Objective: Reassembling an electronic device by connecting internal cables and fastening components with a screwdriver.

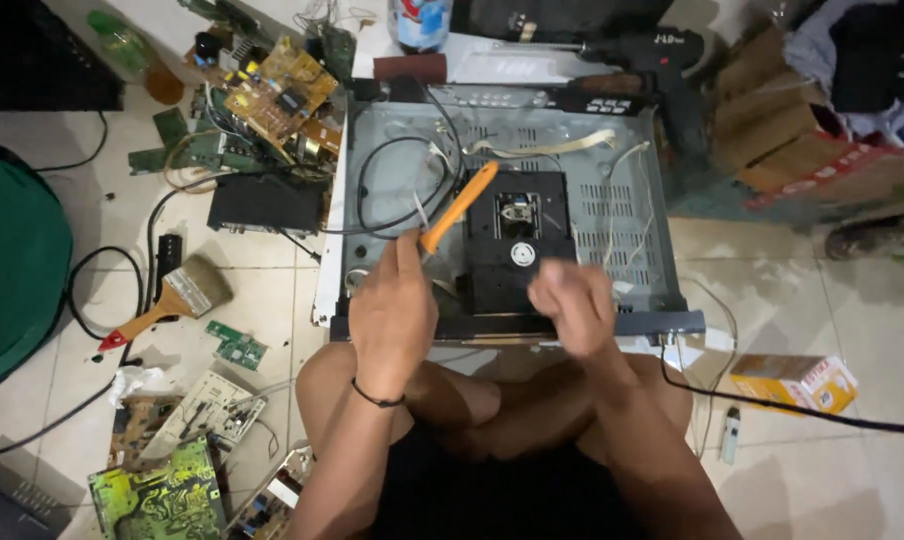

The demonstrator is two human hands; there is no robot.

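The orange-handled tool (459, 207) is in the left hand (392, 312). That grip is closed tight around the tool's lower end, and the orange handle points up and to the right, over the open metal case (622, 215). The right hand (575, 303) is just to the right, near the left one but not touching it. It is blurry, with its fingers curled in, and I cannot tell if it holds anything.

Both hands are above the near edge of the case. Inside the case sits a black disc drive (517, 240) in the middle, with a black wire (372, 165) looping on its left. The case lies on the tiled floor (842, 290), right in front of the person's crossed legs.

To the left on the floor are a paintbrush (177, 298) with a wooden handle and a small green circuit board (237, 346). A yellow circuit board (280, 95) lies far to the left. On the right, near the case, is a small yellow box (797, 382). A black drill (662, 60) rests on the far side.
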